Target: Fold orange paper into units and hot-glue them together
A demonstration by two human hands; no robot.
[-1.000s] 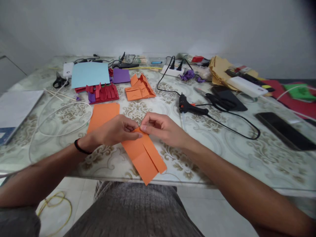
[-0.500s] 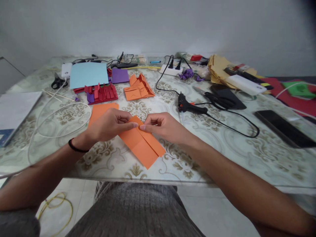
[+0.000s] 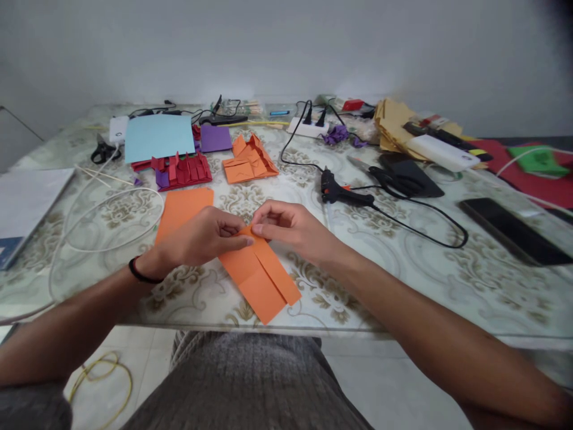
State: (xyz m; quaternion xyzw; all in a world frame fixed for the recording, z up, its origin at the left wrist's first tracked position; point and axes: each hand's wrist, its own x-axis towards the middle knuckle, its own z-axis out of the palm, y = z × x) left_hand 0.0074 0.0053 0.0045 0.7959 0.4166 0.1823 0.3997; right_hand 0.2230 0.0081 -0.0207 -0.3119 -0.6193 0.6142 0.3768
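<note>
A folded sheet of orange paper (image 3: 257, 278) slants toward me near the table's front edge, with a folded flap along its right side. My left hand (image 3: 208, 236) pinches its upper left part, thumb on top and fingers partly hidden beneath. At the top corner, the thumb and forefinger of my right hand (image 3: 290, 227) are closed on the same paper. Another piece of orange paper (image 3: 185, 206) lies flat behind my left hand, partly covered by it. Folded orange paper pieces (image 3: 250, 160) rest farther back.
Behind lie red folded strips (image 3: 183, 171), a light blue sheet (image 3: 160, 138) and a purple square (image 3: 215, 138). A black glue gun (image 3: 342, 190), scissors (image 3: 394, 181) and a phone (image 3: 514, 230) are at the right. A white cable (image 3: 163, 206) loops at the left.
The folded orange paper has shifted slightly toward me. My right fingers have moved up to its top corner, and my left hand has come a little nearer to me.
</note>
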